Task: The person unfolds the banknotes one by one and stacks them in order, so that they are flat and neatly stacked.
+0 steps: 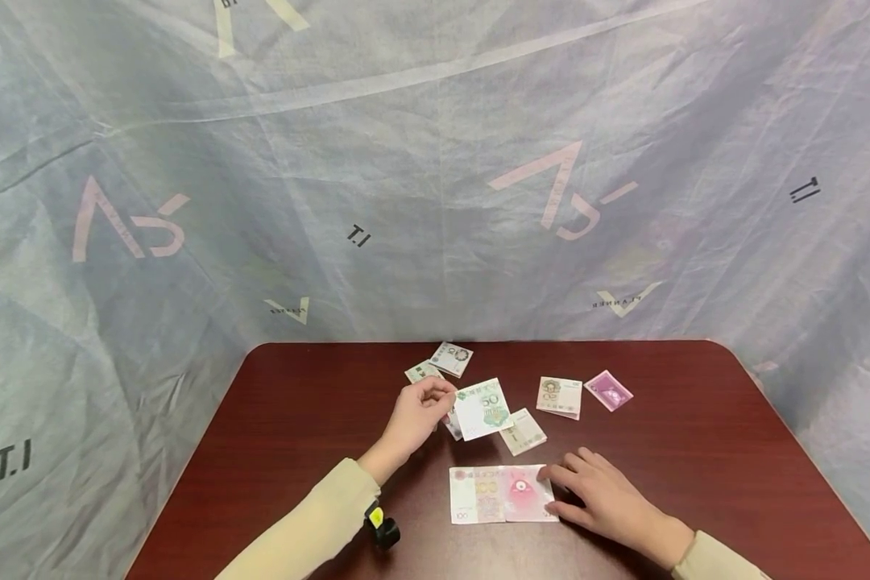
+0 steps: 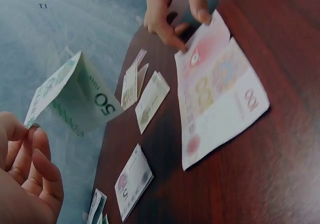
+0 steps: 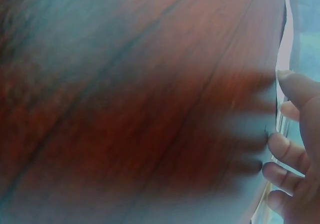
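Red-brown wood, the table (image 1: pixel 297 419) carried everything your head camera saw: your left hand (image 1: pixel 415 415) was lifted a little over the middle of the surface, thumb and fingertips pinching one corner of a green 50 note (image 1: pixel 483 408) so that it hung clear of the wood. Your right hand (image 1: pixel 598 495) lay near the front edge, fingers spread and pressing the right end of a pink 100 note (image 1: pixel 502 493) that lay flat. Just beyond the 50 note sat a small folded note (image 1: pixel 524 431), further right a brownish note (image 1: pixel 559 397) and a purple note (image 1: pixel 608 390), and toward the far edge two greenish notes (image 1: pixel 449 358) lay together. From your left wrist, the 50 note (image 2: pixel 75 98) curled in the air from your fingertips (image 2: pixel 20 134), while across the table your right hand (image 2: pixel 170 13) touched the far end of the 100 note (image 2: pixel 220 93). From your right wrist, the view was blurred; your fingers (image 3: pixel 287 154) rested against the note's pale edge (image 3: pixel 285 43) on the wood.
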### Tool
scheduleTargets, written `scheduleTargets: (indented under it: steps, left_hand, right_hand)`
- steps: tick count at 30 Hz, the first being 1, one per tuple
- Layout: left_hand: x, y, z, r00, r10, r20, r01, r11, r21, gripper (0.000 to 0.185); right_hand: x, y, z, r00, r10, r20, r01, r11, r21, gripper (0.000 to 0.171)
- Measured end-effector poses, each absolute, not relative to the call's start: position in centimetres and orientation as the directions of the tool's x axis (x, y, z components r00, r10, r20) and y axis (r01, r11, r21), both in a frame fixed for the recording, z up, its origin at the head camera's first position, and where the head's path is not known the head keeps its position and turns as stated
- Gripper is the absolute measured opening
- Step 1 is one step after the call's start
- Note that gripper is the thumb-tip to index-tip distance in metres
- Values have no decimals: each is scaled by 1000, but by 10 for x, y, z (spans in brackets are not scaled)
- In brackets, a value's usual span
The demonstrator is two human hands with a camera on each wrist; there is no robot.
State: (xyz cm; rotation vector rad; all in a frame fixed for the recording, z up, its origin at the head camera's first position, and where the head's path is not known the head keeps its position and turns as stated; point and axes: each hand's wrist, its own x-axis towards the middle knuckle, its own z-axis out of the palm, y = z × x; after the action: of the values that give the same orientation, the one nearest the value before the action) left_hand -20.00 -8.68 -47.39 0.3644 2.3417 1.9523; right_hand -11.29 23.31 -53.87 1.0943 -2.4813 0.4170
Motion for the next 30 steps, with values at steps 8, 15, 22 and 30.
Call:
scheduleTargets:
  steps: [8,15,22,30]
  left_hand:
    - [-184,-87,-479,-955,292,56,99,136,986,12]
    - [-173,-85,-485,-935,348,73,133,152,979,10]
    - [-165,-82,-484,-915,395,78,153,164,974,9]
    - [-163,-79,-480,-887,455,78,176,176,969,11]
  right_hand:
    - [-111,232,-537,-608,-639,470,-756,647,-99,35]
    - [-111,231,-531,-576,-670,469,-773,632,-48,38]
    - [-118,226,-504,-657,-599,458,-727,665,-173,37]
    - [-133,215,-477,-732,-546,407,-681,565,-466,48]
